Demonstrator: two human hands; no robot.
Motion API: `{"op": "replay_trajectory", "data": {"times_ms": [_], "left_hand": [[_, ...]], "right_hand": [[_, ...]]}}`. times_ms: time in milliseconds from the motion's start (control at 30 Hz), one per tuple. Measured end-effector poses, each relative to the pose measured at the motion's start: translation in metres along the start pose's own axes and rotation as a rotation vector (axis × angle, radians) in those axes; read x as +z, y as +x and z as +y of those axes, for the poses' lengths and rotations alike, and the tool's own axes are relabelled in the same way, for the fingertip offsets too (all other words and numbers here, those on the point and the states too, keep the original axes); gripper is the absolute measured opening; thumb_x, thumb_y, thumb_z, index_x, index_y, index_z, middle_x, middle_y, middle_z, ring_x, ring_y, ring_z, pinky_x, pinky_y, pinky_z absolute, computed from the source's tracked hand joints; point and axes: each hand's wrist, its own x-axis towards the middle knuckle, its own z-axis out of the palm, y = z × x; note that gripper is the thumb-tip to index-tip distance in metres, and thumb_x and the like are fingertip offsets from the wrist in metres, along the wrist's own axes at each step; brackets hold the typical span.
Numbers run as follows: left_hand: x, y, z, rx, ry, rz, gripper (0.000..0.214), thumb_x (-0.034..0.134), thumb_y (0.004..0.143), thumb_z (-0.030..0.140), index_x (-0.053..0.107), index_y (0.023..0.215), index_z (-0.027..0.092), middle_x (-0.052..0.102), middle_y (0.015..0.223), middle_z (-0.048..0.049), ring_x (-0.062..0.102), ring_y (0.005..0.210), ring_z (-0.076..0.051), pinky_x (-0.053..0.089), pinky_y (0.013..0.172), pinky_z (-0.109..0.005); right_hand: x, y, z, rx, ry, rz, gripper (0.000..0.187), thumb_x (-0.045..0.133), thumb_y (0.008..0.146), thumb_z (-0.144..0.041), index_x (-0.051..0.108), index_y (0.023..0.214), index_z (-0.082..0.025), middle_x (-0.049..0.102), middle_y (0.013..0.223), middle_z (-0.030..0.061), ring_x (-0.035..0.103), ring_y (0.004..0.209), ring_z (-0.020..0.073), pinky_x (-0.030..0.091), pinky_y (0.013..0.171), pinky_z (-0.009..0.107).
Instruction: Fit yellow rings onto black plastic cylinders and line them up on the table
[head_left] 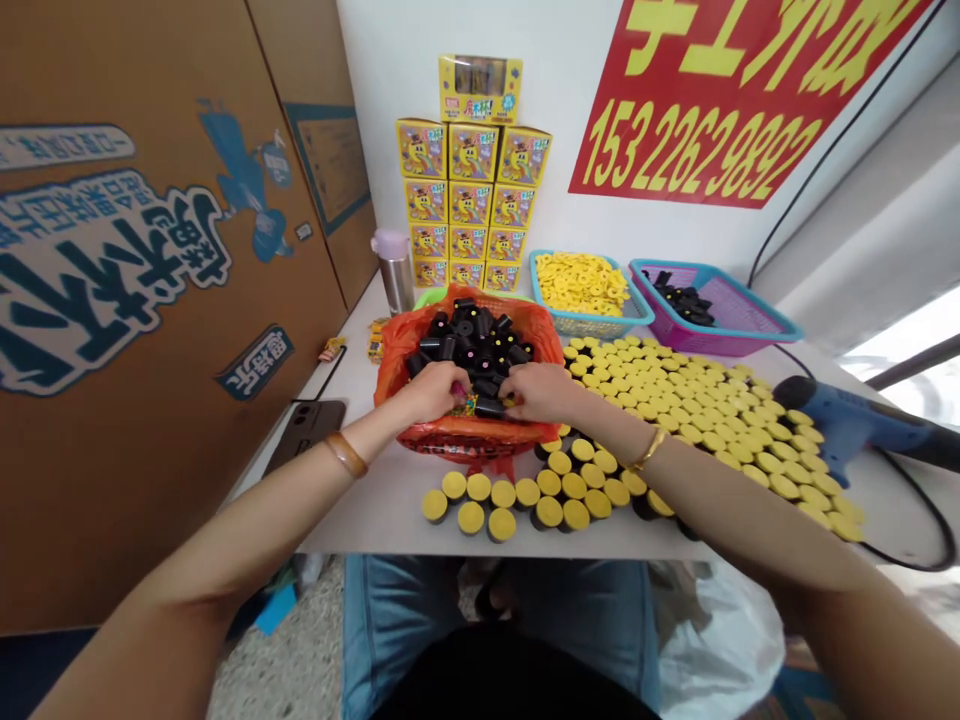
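Both hands reach into a basket lined with an orange-red plastic bag (472,432), which holds a heap of small black cups (486,340), some with a pink or yellow dot. My left hand (436,390) is at the near left of the heap, fingers curled together around something small; a bit of magenta shows at the fingertips. My right hand (541,392) is on the near right, its curled fingers at the end of a black cup (491,408) lying on its side. Small multicoloured pieces (466,405) show between the hands.
Many yellow-topped black cups (675,400) cover the table's right side. Behind stand a blue basket of yellow lids (581,285), a purple basket (742,310), stacked yellow boxes (470,205) and a flask (395,270). A blue heat gun (847,425) lies right, a phone (304,440) left.
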Motion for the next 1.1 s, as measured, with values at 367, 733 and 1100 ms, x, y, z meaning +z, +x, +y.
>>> {"op": "replay_trajectory", "data": {"times_ms": [367, 733, 1100], "left_hand": [[-0.005, -0.01, 0.006, -0.009, -0.106, 0.466, 0.016, 0.056, 0.087, 0.017, 0.064, 0.101, 0.019, 0.059, 0.099, -0.0062, 0.058, 0.098, -0.02, 0.047, 0.093, -0.033], [-0.004, -0.01, -0.001, 0.051, -0.222, 0.464, 0.017, 0.061, 0.082, 0.019, 0.067, 0.098, 0.017, 0.061, 0.092, -0.0051, 0.059, 0.083, -0.017, 0.049, 0.08, -0.031], [0.011, -0.013, 0.027, 0.111, -0.512, 0.289, 0.04, 0.071, 0.078, 0.037, 0.052, 0.11, 0.019, 0.067, 0.073, 0.0017, 0.064, 0.07, -0.015, 0.048, 0.066, -0.026]], "right_hand": [[0.029, 0.011, -0.022, -0.034, 0.541, 0.232, 0.018, 0.067, 0.079, -0.022, 0.067, 0.096, -0.017, 0.061, 0.083, 0.0019, 0.055, 0.073, 0.0148, 0.042, 0.07, 0.027], [0.035, 0.012, -0.016, -0.094, 0.765, 0.247, 0.012, 0.065, 0.076, -0.022, 0.054, 0.075, -0.018, 0.055, 0.071, -0.003, 0.046, 0.062, 0.0114, 0.039, 0.063, 0.025], [0.039, 0.007, -0.014, -0.268, 0.866, 0.473, 0.023, 0.058, 0.08, -0.023, 0.067, 0.1, -0.018, 0.068, 0.09, 0.003, 0.054, 0.067, 0.0132, 0.044, 0.065, 0.026]]}}
